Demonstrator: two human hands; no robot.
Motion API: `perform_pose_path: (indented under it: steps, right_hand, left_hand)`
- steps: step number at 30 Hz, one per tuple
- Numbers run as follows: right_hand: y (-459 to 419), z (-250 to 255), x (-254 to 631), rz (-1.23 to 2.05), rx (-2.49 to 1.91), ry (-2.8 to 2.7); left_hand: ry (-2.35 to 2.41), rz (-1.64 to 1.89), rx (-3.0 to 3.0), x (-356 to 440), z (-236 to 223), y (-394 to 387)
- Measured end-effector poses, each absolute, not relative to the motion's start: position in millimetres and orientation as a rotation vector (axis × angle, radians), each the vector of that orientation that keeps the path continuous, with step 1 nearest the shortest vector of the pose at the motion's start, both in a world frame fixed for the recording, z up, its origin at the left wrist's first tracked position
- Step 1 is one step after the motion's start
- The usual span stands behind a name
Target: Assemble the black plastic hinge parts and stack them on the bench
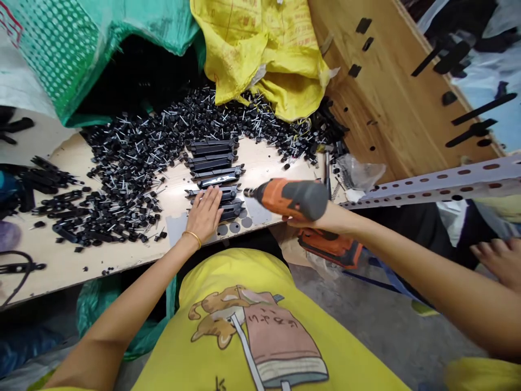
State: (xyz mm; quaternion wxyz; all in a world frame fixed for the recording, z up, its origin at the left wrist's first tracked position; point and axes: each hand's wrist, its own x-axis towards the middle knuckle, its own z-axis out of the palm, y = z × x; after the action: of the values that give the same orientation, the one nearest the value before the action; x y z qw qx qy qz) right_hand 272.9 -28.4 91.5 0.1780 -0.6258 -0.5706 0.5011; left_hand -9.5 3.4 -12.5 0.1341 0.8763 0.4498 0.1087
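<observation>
My left hand lies flat, fingers stretched out, over the near end of a row of long black plastic parts on the workbench. My right hand is wrapped round the grip of an orange and black cordless drill, largely hidden behind the tool's body. The drill is level, its chuck pointing left at the right end of the black part beside my left fingers. I cannot tell whether its tip touches that part. Under the nearest parts is a grey plate with round dark spots.
A big heap of small black pieces with metal pins spreads across the back and left. Green and yellow woven sacks lie behind it. A wooden board and perforated metal rail stand right. Another person's hand shows far right.
</observation>
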Motion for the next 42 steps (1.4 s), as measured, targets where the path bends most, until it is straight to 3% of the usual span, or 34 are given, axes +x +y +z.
perform_pose_path:
  steps: [6, 13, 20, 28, 36, 42]
  right_hand:
    - [-27, 85, 306, 1.117, -1.851, -1.113]
    - [10, 35, 328, 0.687, -1.846, -1.154]
    - [39, 40, 334, 0.896, -1.979, -1.272]
    - [3, 36, 379, 0.685, -1.969, -1.444]
    - [-38, -18, 377, 0.460, -2.630, -1.283]
    - [-24, 27, 402, 0.173, -2.719, -1.382]
  left_hand:
    - [1.186, 0.654, 2.292, 11, -28, -10]
    - [1.167, 0.746, 2.192, 11, -43, -7]
    - [1.184, 0.763, 2.233, 11, -40, -7]
    - [1.154, 0.779, 2.273, 9, -43, -7]
    - [1.132, 0.915, 2.235, 16, -19, -9]
    - [1.223, 0.938, 2.300, 3, -1, 6]
